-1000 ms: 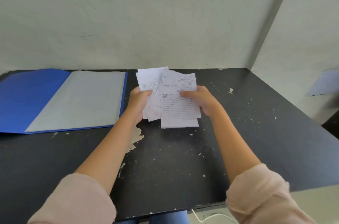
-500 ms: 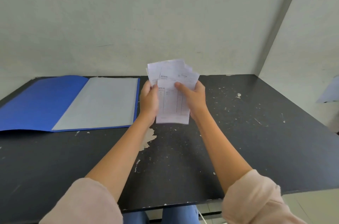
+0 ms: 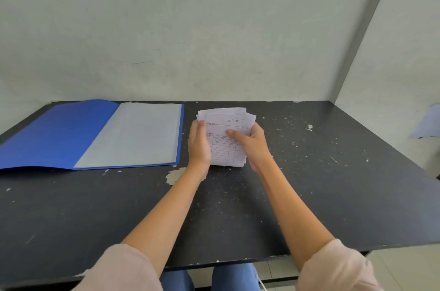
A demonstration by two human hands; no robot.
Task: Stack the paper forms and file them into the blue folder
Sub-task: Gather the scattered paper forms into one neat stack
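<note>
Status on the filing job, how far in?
Done: blue folder lies open on the table. In hand: left hand and right hand grip the paper forms from both sides; top edges are uneven, so squaring isn't finished. Left: align the stack, put it in the folder.

- The tabletop (image 3: 309,195) is closed off by a wall along its far edge and another along its right edge.
- The folder (image 3: 95,133) is laid open and flat at the far left of the tabletop, its far edge near the far edge.
- The paper forms (image 3: 226,138) are placed just right of the folder, apart from it, near the middle of the far edge.
- The forms are flanked by the left hand (image 3: 198,145) and the right hand (image 3: 253,145).
</note>
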